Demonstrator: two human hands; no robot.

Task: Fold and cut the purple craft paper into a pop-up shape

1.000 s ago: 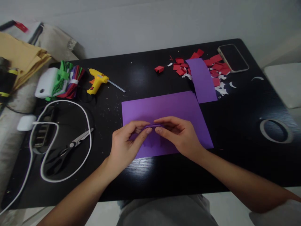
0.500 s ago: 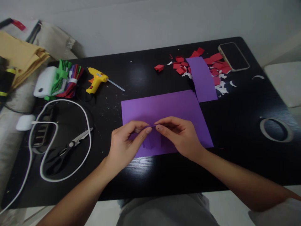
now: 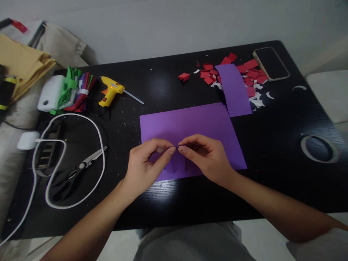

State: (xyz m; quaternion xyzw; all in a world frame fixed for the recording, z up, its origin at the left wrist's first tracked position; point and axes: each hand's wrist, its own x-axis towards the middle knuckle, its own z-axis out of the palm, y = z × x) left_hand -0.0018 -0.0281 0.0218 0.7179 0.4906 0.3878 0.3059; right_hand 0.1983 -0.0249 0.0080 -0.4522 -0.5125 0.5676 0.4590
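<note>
A small folded piece of purple paper (image 3: 177, 146), seen as a thin edge, is held between the hands, above the near half of a smooth rectangular purple sheet (image 3: 195, 121). The left hand (image 3: 148, 159) pinches its left end between thumb and forefinger; the right hand (image 3: 208, 154) pinches the other end likewise, the fingertips of both nearly meeting. How it is folded is mostly hidden.

A slightly curled purple strip (image 3: 235, 90) touches or nearly touches the sheet's far right corner and lies over creased red paper scraps (image 3: 252, 74) and torn white bits (image 3: 257, 100). Right of these lies a flat phone (image 3: 271, 63); nearer, a pale ring-shaped roll (image 3: 306, 145). To the left, a glossy yellow glue gun (image 3: 111, 93) with a translucent stick, black-handled scissors (image 3: 82, 165) and a looped white cable (image 3: 102, 139) rest on the black wood-grained table (image 3: 212, 203).
</note>
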